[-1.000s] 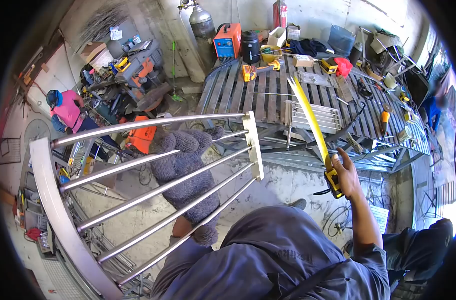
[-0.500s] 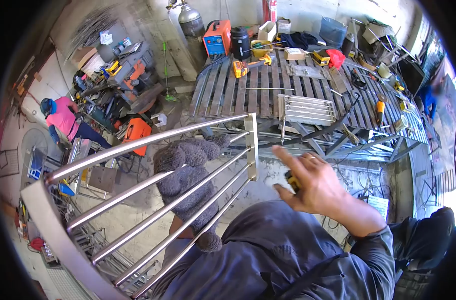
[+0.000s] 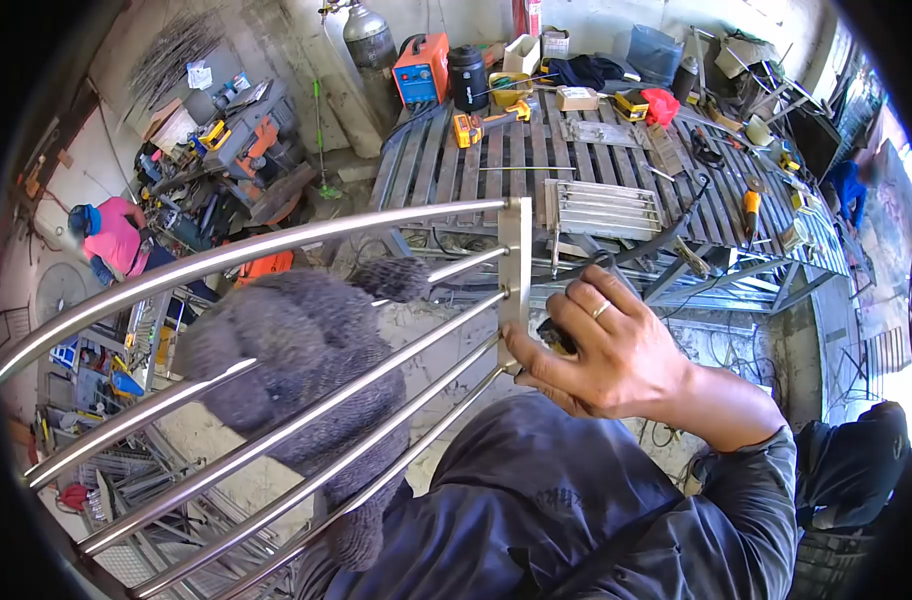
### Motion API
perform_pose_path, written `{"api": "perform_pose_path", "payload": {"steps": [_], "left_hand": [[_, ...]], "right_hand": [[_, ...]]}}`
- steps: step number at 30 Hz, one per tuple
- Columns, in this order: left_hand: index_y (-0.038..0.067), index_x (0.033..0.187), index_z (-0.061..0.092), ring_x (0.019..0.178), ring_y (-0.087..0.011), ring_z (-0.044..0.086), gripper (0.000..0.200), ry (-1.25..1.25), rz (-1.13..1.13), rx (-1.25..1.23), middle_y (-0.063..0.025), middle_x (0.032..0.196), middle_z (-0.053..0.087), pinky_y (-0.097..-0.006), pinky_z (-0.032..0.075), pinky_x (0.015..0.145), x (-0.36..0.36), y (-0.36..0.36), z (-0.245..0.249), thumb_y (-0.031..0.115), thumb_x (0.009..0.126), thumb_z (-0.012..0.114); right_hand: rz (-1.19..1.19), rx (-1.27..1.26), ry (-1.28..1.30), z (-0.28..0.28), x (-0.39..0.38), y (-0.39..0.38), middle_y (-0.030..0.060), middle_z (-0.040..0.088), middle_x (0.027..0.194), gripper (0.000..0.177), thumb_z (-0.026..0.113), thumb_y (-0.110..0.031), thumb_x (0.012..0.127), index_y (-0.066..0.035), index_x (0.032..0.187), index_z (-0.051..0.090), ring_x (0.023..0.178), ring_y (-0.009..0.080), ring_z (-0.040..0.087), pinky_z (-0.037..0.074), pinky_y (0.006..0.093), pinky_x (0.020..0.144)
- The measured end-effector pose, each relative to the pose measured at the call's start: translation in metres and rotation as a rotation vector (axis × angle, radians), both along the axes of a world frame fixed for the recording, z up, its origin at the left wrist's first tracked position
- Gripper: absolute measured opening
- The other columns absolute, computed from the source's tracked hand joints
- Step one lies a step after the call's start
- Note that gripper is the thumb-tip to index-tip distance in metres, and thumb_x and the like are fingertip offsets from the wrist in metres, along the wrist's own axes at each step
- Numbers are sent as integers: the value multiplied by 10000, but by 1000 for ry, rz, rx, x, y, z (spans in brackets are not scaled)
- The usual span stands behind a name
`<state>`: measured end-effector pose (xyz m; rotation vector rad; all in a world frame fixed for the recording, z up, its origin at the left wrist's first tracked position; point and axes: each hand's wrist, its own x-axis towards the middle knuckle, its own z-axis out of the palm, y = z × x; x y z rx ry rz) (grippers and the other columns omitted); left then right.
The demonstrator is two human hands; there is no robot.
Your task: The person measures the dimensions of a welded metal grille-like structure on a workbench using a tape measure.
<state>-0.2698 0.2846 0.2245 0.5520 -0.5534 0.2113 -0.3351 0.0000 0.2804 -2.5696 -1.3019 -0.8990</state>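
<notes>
My left hand (image 3: 286,350), in a grey knitted glove, is wrapped round a bar of a metal rack (image 3: 311,428) with several shiny round bars. The rack is tilted, its near end running out at the lower left. My bare right hand (image 3: 611,350), with a ring on one finger, is beside the rack's flat end piece (image 3: 517,265). Its thumb side meets the lower part of that piece. The fingers are curled round a small dark object (image 3: 556,336), mostly hidden by the hand.
Beyond the rack stands a slatted metal table (image 3: 446,180) bearing an orange machine (image 3: 421,70), a black jug (image 3: 468,78), a yellow power tool (image 3: 468,130) and a small barred frame (image 3: 606,211). A person in pink (image 3: 116,235) is at the left, another in blue (image 3: 849,190) far right.
My left hand and the rack have shifted left, with the rack closer to the camera. My right hand's extended index finger has curled in, and the hand now meets the end piece.
</notes>
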Motion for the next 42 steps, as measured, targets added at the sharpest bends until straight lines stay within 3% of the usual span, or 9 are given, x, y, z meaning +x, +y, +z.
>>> {"api": "perform_pose_path", "payload": {"steps": [3, 9, 14, 17, 42], "left_hand": [[113, 1342, 630, 1086, -220, 654, 418, -2, -3, -6, -63, 1202, 682, -511, 509, 1053, 0, -1, 0, 428, 1074, 691], [111, 1337, 627, 1078, -216, 650, 414, -6, -24, -8, -62, 1194, 679, -502, 510, 1041, 0, -4, 0, 417, 1069, 701], [109, 1332, 624, 1071, -213, 648, 411, -12, -43, -8, -60, 1187, 675, -495, 511, 1032, -1, -8, 1, 409, 1065, 708], [108, 1330, 622, 1067, -210, 646, 409, -8, -50, -3, -59, 1183, 673, -491, 512, 1026, -3, -8, 2, 404, 1062, 713], [98, 1307, 607, 1034, -193, 632, 400, 11, -77, -5, -53, 1147, 657, -455, 517, 978, -4, -16, -2, 361, 1042, 751]], "right_hand": [[31, 32, -85, 4, -4, 1, 69, 589, 902, 466, 676, -257, 862, -150, 1313, 725, 842, 229, 616, 586, 467, 918], [73, 105, -140, 2, -9, -5, 110, 658, 950, 471, 698, -264, 865, -121, 1315, 707, 867, 253, 665, 607, 497, 913], [75, 228, -88, 1, -14, -3, 150, 705, 1002, 488, 793, -334, 889, -112, 1312, 694, 909, 293, 702, 613, 518, 937], [77, 214, -84, 2, -14, -4, 151, 710, 1002, 522, 829, -393, 892, -105, 1304, 692, 906, 293, 703, 614, 519, 941], [77, 259, 7, 9, -12, -10, 140, 679, 1006, 626, 887, -373, 849, -49, 1356, 711, 937, 327, 697, 600, 518, 936]]}}
